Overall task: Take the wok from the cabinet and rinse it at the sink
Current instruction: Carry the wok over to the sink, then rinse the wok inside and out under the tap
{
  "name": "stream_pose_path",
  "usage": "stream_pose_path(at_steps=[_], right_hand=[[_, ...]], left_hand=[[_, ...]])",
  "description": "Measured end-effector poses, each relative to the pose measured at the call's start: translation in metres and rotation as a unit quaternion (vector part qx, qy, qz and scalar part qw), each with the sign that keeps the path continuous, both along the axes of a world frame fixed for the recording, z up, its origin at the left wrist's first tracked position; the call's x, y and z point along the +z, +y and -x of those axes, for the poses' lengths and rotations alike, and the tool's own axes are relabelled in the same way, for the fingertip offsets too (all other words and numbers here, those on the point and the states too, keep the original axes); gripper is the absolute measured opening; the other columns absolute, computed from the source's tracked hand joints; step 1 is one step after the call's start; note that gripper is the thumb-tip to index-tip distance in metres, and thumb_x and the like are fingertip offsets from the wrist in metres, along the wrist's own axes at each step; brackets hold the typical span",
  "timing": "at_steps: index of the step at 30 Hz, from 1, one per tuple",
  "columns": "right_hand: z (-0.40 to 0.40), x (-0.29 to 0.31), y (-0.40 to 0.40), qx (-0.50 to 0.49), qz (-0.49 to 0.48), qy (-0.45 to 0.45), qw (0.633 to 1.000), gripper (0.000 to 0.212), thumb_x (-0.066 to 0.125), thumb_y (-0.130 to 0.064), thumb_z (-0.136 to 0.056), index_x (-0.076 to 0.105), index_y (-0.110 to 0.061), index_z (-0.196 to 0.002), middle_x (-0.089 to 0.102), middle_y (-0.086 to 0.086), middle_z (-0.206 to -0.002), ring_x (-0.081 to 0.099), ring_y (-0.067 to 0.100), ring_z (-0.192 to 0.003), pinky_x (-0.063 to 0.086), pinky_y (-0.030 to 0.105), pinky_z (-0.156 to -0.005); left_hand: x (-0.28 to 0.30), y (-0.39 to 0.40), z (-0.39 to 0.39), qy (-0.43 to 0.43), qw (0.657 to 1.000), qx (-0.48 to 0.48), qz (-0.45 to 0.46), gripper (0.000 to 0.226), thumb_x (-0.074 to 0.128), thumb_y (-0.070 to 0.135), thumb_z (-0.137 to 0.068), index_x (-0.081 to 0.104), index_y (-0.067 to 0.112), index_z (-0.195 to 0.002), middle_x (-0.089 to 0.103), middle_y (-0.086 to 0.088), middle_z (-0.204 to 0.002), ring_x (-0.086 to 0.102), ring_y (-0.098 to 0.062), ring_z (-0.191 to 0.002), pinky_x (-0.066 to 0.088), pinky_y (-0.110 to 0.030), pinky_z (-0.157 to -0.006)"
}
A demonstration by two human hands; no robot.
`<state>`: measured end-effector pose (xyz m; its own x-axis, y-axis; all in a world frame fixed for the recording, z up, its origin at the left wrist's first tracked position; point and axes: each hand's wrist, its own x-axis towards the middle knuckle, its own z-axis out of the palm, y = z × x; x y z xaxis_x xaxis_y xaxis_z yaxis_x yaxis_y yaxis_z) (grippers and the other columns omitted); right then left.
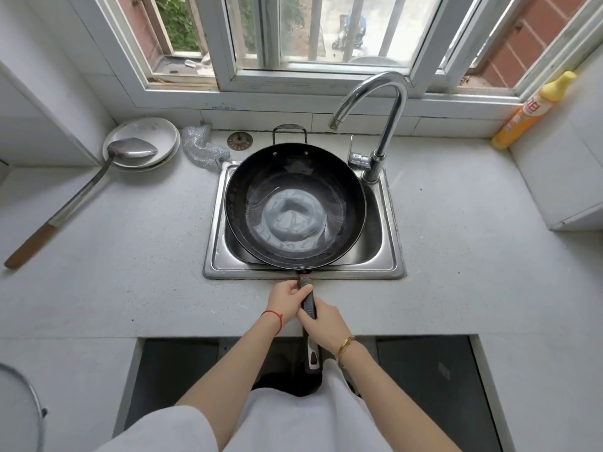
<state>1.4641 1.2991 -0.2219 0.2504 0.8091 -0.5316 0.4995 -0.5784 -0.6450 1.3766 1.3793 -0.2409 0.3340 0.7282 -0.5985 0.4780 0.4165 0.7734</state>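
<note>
A black wok (295, 177) rests over the steel sink (390, 249), filling most of the basin, with a pool of water in its bottom. Its long black handle (310, 308) points straight back at me over the counter's front edge. My left hand (287, 300) grips the handle close to the wok's rim. My right hand (323, 322) grips it just behind the left. The chrome tap (380, 125) arches over the wok's far right side; no water is visible running from its spout.
A metal ladle with a wooden handle (78, 197) lies across stacked white plates (140, 143) at the left. A mesh scrubber (202, 146) and a drain plug (239, 140) sit behind the sink. An orange detergent bottle (528, 114) leans at the right. An open cabinet (169, 380) gapes below.
</note>
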Motion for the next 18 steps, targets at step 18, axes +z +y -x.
stream_pose_path(at_steps=[18], right_hand=[[-0.157,0.044,0.160,-0.172,-0.203,-0.062,0.962,0.042,0.033,-0.018,-0.101,0.051,-0.008,-0.138,0.059,0.009,-0.134,0.054,0.023,-0.122,0.042,0.033,-0.103]], left_hand=[[0.009,-0.003,0.001,-0.083,0.990,0.057,0.100,0.022,0.057,0.018,-0.096,0.062,0.001,-0.110,0.073,-0.016,-0.100,0.075,-0.024,-0.078,0.060,-0.027,-0.069]])
